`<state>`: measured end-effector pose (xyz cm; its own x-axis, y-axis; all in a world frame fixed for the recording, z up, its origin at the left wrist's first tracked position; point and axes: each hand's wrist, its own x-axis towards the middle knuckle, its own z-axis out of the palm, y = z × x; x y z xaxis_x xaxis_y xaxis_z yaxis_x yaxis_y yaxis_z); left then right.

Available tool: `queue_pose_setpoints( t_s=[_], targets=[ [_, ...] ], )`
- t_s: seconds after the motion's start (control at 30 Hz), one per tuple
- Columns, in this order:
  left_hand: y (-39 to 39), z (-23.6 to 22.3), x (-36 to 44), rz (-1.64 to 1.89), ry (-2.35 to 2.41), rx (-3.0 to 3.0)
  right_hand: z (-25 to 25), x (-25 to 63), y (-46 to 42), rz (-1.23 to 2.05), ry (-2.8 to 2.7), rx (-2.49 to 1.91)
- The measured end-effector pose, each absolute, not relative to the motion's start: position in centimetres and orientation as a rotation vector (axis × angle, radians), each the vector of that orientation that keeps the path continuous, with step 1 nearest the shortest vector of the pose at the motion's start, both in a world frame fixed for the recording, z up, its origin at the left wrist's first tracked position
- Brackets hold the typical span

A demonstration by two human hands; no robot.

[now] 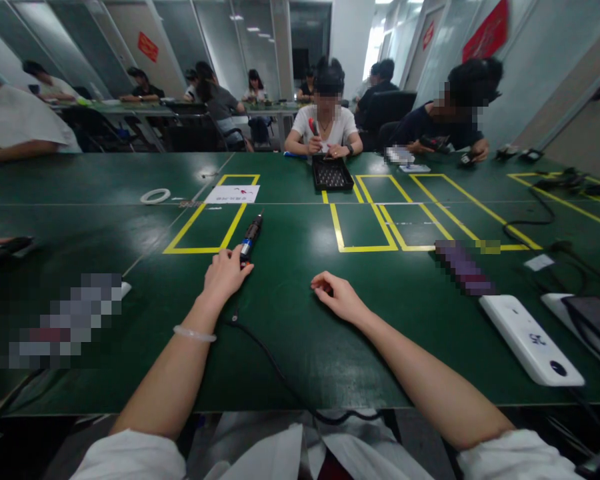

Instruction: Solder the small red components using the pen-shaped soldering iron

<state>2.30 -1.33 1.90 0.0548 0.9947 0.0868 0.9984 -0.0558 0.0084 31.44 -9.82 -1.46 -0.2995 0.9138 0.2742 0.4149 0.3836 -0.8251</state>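
Note:
My left hand (pixel 226 275) is closed round the rear end of a black and blue electric screwdriver (pixel 251 238), which lies on the green table (pixel 280 347) with its bit pointing away from me. The black cord (pixel 265 350) of the screwdriver runs back toward the table's near edge. Loosely curled, my right hand (pixel 339 295) rests on the tabletop to the right, apart from the tool. Nothing shows between its fingers.
Yellow tape outlines (pixel 367 249) mark the table. Beyond the screwdriver lie a white sheet (pixel 233 194) and a white ring (pixel 155 196). A white power bank (pixel 533 340) and phone (pixel 463 267) lie at right. Across sits a person (pixel 325 127) behind a black tray (pixel 333 180).

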Motion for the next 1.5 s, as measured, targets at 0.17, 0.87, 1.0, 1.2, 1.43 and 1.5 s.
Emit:
queue_pose_setpoints(
  t_s=[0.17, 0.87, 1.0, 1.2, 1.43, 1.5],
  targets=[
    [0.8, 1.7, -3.5, -0.115, -2.355, -2.086, -1.6, 31.4, -9.8, 0.844, -1.875, -1.145],
    [0.6, 2.3, -7.4, -0.282, -2.392, -1.933, -1.5, 31.4, -9.9, 0.826, -1.92, -1.148],
    [0.6, 2.3, -6.9, -0.227, -2.405, -1.871, -1.6, 31.4, -9.8, 0.81, -1.934, -1.147],
    [0.1, 2.3, -3.7, -0.57, -2.291, -1.835, -1.9, 31.3, -9.8, 0.803, -1.933, -1.145],
    [-3.4, 2.2, 6.4, -0.902, -1.507, -3.05, -1.7, 31.2, -9.9, 0.817, -1.922, -1.137],
    [-4.7, 2.2, 8.6, -0.837, -1.381, -3.206, -1.6, 31.2, -9.9, 0.833, -1.912, -1.118]
  ],
)
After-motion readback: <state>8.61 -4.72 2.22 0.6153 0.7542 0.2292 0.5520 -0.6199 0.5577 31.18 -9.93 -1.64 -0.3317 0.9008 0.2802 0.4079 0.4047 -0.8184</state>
